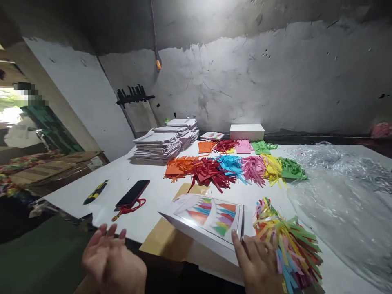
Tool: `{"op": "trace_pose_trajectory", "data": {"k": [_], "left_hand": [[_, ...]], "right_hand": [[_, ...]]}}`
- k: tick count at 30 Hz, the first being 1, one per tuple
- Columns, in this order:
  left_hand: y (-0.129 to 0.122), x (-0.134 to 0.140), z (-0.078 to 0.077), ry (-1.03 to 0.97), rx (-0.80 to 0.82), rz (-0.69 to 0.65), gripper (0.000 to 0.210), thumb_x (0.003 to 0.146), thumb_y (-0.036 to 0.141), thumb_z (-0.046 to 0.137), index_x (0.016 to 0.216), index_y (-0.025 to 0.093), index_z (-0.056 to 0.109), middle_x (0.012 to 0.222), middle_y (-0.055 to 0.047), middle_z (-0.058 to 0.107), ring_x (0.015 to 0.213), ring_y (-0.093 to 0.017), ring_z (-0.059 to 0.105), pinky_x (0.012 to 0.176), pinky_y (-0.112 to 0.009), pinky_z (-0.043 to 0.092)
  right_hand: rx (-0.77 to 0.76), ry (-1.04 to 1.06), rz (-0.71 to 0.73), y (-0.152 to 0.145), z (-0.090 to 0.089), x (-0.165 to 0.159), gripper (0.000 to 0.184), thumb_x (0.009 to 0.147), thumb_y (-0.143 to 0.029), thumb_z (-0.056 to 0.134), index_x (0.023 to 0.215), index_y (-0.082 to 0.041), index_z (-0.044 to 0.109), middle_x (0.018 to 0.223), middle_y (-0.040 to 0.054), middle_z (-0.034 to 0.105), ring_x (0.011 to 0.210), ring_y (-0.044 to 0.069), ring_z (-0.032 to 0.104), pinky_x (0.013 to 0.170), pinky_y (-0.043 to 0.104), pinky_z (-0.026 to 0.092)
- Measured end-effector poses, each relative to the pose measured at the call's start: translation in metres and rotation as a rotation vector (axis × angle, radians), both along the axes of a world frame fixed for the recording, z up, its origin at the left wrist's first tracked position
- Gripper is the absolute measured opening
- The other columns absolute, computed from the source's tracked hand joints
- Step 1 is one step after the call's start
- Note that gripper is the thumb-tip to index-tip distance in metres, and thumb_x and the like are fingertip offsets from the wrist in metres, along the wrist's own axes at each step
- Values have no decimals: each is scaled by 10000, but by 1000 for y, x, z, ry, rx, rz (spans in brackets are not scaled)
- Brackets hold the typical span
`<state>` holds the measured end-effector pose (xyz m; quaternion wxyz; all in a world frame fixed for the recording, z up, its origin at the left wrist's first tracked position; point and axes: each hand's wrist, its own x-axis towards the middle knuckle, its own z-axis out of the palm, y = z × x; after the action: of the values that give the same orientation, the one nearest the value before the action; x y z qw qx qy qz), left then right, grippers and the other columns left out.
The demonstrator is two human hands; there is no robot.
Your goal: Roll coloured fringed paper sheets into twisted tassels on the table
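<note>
Right hand on box, long-axis crosswise

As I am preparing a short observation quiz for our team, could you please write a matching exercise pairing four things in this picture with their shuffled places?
Things
1. White rectangular box with colourful printing
2. Yellow-and-black cutter
3. Bunch of multicoloured paper strips
4. Stacked flat white packs

Places
A. Just left of the black phone with a red cord
B. Towards the back of the white table
C. Touched by the right hand
D. Just to the right of the right hand

Right pairs: 1-C, 2-A, 3-D, 4-B
</note>
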<state>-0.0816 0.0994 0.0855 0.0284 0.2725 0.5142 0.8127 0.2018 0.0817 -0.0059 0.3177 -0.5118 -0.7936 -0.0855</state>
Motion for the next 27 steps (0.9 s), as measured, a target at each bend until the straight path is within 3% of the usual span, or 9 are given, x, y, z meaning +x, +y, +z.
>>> {"op": "trace_pose_trajectory", "data": {"k": [1,5,8,10,14,17,21,23,27], "left_hand": [[-7,4,-7,50,27,15,410,754,442,743,1070,230,590,1311,-49,613,1331,-295,501,1177,-464,358],[-20,42,-43,545,-311,-341,309,864,375,667,1143,243,670,1332,-98,627,1279,-313,554,1107,-455,433],[0,85,-63,863,-494,-482,404,903,317,600,1299,238,623,1477,-137,533,1413,-340,428,1142,-528,381],[21,113,-72,1054,-701,-581,567,843,275,638,1402,217,565,1600,-158,380,1510,-402,230,1184,-649,222],[52,145,-88,1200,-1018,-653,811,727,93,625,1508,234,455,1668,-156,168,1531,-436,24,1154,-740,63],[55,143,-100,1181,-972,-626,922,652,-80,492,1524,213,428,1664,-151,201,1540,-382,76,1194,-684,62],[47,132,-107,1000,-757,-675,948,607,-140,424,1488,210,476,1637,-152,303,1533,-345,184,1217,-643,135],[43,127,-101,886,-619,-710,955,620,-126,429,1500,242,445,1641,-124,304,1533,-328,201,1218,-620,195],[43,115,-78,728,-453,-636,904,685,-83,438,1514,275,384,1603,-99,375,1513,-281,281,1221,-568,262]], "right_hand": [[-16,-45,6,5,-9,-3,678,795,-8,572,1403,-306,566,1149,89,730,1101,346,670,958,565,513],[-3,-49,62,30,-25,14,619,782,-318,758,1368,-271,566,1341,129,642,1212,369,610,997,561,493],[92,-88,-221,57,-23,38,634,893,-468,649,1458,-228,488,1537,219,429,1368,518,413,962,755,401],[25,-138,-403,73,-30,52,661,882,-532,638,1448,-212,515,1547,252,396,1318,608,408,837,841,386],[-189,-115,-349,87,-64,91,566,887,-229,572,1451,-248,529,1491,200,500,1263,484,553,865,690,514],[-227,109,-167,78,-71,122,690,861,-78,447,1516,-292,432,1436,128,578,1251,325,617,930,495,579],[-63,291,80,50,-41,110,650,953,-293,501,1570,-353,304,1597,61,387,1390,321,477,954,407,583],[38,196,237,41,-30,88,562,997,-348,447,1552,-333,360,1634,86,309,1412,326,444,991,383,552],[181,-168,392,42,-33,65,493,957,-313,576,1443,-244,533,1420,185,584,1243,315,623,964,378,561]]}}
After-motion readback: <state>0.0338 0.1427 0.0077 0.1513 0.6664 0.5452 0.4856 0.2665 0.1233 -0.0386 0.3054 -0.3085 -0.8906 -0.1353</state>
